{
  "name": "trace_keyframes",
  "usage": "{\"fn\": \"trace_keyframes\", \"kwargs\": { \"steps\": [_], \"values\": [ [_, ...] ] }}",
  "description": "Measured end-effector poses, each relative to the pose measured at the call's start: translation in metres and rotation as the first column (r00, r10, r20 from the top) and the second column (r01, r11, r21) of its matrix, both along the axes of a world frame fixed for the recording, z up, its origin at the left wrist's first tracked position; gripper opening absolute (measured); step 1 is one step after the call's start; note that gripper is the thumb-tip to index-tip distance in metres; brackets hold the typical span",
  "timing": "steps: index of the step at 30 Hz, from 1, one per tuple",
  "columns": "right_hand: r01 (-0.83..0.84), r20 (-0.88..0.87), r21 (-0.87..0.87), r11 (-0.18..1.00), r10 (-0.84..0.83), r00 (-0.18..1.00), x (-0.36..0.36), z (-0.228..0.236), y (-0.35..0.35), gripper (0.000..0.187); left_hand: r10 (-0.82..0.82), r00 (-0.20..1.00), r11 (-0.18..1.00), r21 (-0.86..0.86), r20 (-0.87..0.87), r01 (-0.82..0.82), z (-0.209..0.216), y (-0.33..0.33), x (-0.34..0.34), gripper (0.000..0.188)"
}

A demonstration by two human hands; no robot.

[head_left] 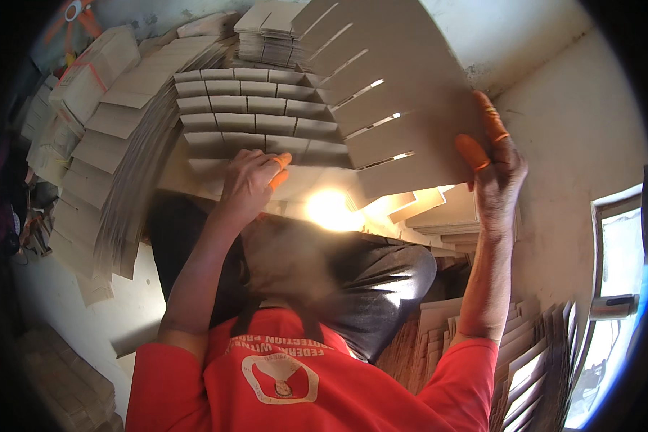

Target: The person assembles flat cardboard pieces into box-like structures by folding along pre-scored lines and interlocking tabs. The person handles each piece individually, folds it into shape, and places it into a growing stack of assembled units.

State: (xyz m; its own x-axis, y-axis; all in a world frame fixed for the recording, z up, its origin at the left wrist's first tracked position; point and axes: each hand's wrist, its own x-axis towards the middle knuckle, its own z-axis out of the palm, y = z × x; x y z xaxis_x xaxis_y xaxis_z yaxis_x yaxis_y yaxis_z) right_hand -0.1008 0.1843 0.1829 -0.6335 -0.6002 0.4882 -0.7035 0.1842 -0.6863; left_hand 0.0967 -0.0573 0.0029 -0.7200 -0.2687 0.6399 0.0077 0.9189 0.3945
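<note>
A grid of interlocked grey cardboard dividers (306,150) stands in front of me, its strips crossing to form several rows of cells. My left hand (250,180) is closed at the near edge of this grid, with orange finger covers on its thumb and forefinger. Raised at the right is a large slotted cardboard sheet (417,79), tilted, with a row of parallel slots along its left side next to the grid. My right hand (498,158) grips that sheet's right edge, orange covers showing on two digits. The fingertips behind the sheet are hidden.
Long fanned stacks of cardboard strips (133,158) curve along the left. Another cardboard stack (266,32) sits behind the grid. More upright cardboard pieces (515,360) stand low at the right. A bright lamp (335,209) glows just below the grid. A wall (561,137) rises on the right.
</note>
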Motion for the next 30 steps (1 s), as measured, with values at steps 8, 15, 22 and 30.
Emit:
{"fn": "trace_keyframes", "kwargs": {
  "steps": [8,15,22,30],
  "values": [
    [-0.142,0.073,0.033,0.989,0.139,0.988,0.007,-0.023,-0.042,0.057,-0.001,0.997,0.998,0.060,-0.081,0.006,-0.008,-0.001,-0.004,0.019],
    [-0.138,-0.023,0.023,0.990,0.138,0.990,0.009,-0.036,-0.056,0.059,-0.001,0.996,0.998,0.057,-0.088,0.006,-0.010,-0.003,-0.005,0.019],
    [-0.097,0.062,0.105,0.990,0.091,0.994,0.011,-0.040,-0.056,0.060,0.007,0.997,0.997,0.081,-0.082,-0.001,-0.010,-0.003,-0.005,0.018],
    [-0.167,0.119,0.157,0.973,0.149,0.982,0.010,-0.036,-0.069,0.060,0.032,0.997,0.997,0.078,-0.071,-0.027,-0.006,-0.004,-0.007,0.013]
  ]
}}
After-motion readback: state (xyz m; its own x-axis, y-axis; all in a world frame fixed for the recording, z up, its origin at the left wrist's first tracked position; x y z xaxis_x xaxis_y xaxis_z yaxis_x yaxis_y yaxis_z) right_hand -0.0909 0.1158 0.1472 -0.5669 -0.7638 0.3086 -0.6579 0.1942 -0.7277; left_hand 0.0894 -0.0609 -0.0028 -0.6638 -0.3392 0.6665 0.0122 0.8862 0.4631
